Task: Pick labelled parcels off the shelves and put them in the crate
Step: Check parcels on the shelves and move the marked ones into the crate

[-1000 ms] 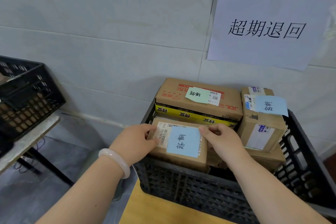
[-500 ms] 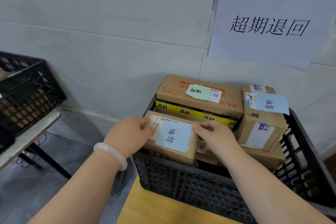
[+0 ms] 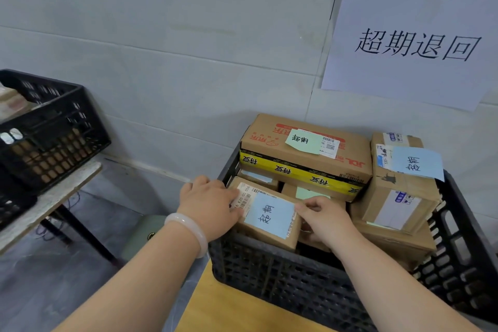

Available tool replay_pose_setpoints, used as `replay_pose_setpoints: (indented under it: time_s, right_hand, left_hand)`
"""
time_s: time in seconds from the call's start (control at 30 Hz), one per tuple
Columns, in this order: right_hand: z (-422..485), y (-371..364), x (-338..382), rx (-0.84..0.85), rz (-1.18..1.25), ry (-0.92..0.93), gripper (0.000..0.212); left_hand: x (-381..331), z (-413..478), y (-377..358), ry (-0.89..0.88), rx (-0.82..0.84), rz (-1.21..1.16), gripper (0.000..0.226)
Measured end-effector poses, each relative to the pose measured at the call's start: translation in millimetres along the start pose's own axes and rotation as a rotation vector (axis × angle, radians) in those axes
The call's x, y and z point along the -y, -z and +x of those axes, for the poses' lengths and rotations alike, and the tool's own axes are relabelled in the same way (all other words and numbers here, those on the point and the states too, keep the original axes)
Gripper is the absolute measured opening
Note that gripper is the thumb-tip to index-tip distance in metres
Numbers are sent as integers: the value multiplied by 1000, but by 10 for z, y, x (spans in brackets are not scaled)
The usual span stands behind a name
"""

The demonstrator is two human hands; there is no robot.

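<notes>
Nearly set down: one more labelled parcel going into the crate

Both hands are grasping the same small cardboard parcel (image 3: 265,226). The left hand (image 3: 208,203), with a pale bracelet (image 3: 188,229) on its wrist, curls over the parcel's left end, its fingers lying on the printed shipping label. The right hand (image 3: 323,219) grips the right end, fingertips at the edge of the blue note (image 3: 269,214) stuck on top. The parcel lies between the two hands at the front-left corner of the black crate (image 3: 296,275), its lower part below the rim. Whether it already rests on something beneath cannot be told, since the crate's front wall hides its underside.

As a judgement, the placing of this parcel is almost finished and only letting go remains. Several parcels are already in. A long box (image 3: 304,159) with yellow tape and a green note lies across the back. An upright box (image 3: 398,197) with a blue note stands at the right on a flatter carton. More small boxes with notes show just behind the held one. The stack stands above the rim, so the crate looks close to full. No shelves are in view, so how many parcels are left to pick cannot be told.

The crate stands on a yellow-topped bench (image 3: 229,310) against a tiled wall (image 3: 161,62) that carries a paper sign (image 3: 415,43). A second crate (image 3: 54,137) sits well apart at the left on a pale bench (image 3: 54,202).
</notes>
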State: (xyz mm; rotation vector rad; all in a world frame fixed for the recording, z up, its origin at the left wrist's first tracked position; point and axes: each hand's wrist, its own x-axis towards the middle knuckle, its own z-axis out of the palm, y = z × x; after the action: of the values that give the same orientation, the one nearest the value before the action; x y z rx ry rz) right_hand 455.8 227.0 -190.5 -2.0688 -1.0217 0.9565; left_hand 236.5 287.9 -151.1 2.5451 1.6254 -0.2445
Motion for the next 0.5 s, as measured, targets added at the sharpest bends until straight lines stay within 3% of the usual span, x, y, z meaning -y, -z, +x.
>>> replay_pose_setpoints:
  time_s: [0.1,0.2,0.37,0.5]
  right_hand:
    - [-2,32,26,4,-85,18,22]
    - [-71,119,120,-20,-272,129,41]
    - [-425,67,413,83,-528,614,67]
    - [-743,-134,442,200,-757,878,83]
  left_hand:
    - [12,-27,-46,-3,-31,-56,52]
    - [53,-97,-83,0,-100,-147,55]
    - [108,-340,-81,37,-234,-153,65]
    - [120,-775,-211,130,-350,-167,71]
